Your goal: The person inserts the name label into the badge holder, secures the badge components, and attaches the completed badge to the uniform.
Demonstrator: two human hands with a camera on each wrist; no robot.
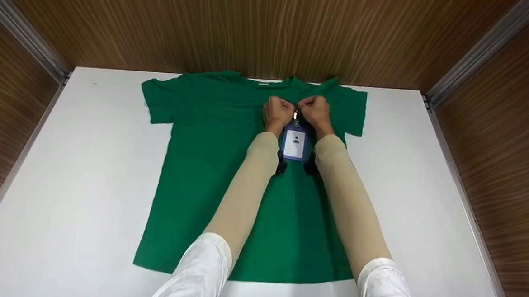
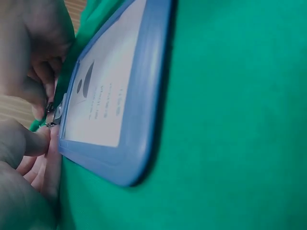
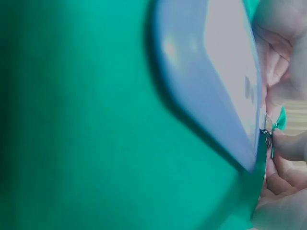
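Observation:
A green T-shirt (image 1: 213,177) lies spread flat with its neckline at the far side. On its chest rests an ID badge (image 1: 295,143) in a blue holder, its card printed with a person icon. At the holder's top is a metal clip (image 2: 58,112) with a small strap. My left hand (image 1: 278,111) pinches at the clip from the left, thumb against fingers. From the right, my right hand (image 1: 315,110) pinches at the clip's other side, close to a raised bit of green cloth (image 3: 280,120). Fingertips partly hide the clip, so its jaws cannot be made out.
The white tabletop (image 1: 425,197) surrounds the shirt. A wood-grain panel (image 1: 270,31) rises behind the table, with similar panels at both sides. Dark wrist cameras (image 1: 311,165) sit under the forearms, close to the badge.

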